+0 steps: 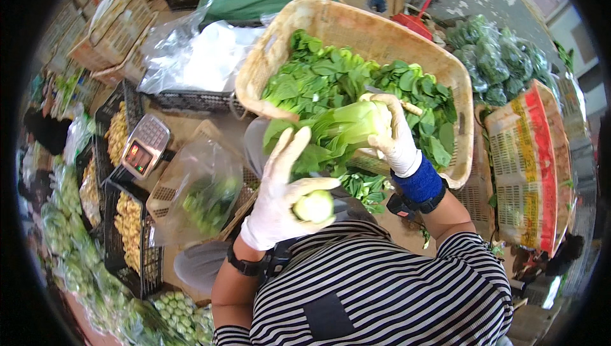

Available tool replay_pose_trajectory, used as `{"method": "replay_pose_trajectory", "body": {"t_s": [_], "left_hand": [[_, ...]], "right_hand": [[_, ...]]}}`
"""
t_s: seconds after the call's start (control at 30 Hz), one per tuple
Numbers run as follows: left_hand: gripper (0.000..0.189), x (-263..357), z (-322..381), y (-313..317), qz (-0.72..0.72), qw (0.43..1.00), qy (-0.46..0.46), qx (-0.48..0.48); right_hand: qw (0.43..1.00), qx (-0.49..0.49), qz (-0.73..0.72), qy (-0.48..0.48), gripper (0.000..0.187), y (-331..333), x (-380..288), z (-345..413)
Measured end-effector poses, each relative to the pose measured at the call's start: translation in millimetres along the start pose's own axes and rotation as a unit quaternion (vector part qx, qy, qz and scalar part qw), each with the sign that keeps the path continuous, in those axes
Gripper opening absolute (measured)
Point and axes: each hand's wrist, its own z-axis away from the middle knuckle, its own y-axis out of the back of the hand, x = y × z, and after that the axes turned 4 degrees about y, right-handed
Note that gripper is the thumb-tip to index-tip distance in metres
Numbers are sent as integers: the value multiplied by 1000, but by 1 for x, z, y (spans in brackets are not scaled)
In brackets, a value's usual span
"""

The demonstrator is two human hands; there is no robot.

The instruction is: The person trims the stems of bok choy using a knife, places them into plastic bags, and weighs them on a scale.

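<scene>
My right hand (396, 138), in a white glove, grips the pale base of a leafy head of bok choy (351, 126); its leaves point left, behind the raised fingers of my left hand. A knife handle appears to be held in the right hand too, partly hidden. My left hand (281, 193), also gloved, holds another green vegetable (313, 206) by its lower fingers, its round cut end facing up; two fingers are extended. Beyond both hands is a large plastic basket (267, 107) of leafy greens (324, 69).
A scale (145, 145) stands at left beside black crates (148, 269) of yellowish produce. A clear bag (195, 193) of greens lies in a smaller basket near my left hand. Plastic bags (215, 54) lie beyond; bagged greens (501, 59) and another basket (520, 169) are at right.
</scene>
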Motion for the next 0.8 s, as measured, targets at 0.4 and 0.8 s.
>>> {"method": "replay_pose_trajectory", "body": {"t_s": [0.4,0.8], "left_hand": [[52,-41,50,22,269,930,216,128],[61,-8,27,21,-175,983,-7,52]], "right_hand": [[902,101,-317,-276,55,-20,8,-12],[972,-185,62,133,88,-66,28,10]]}}
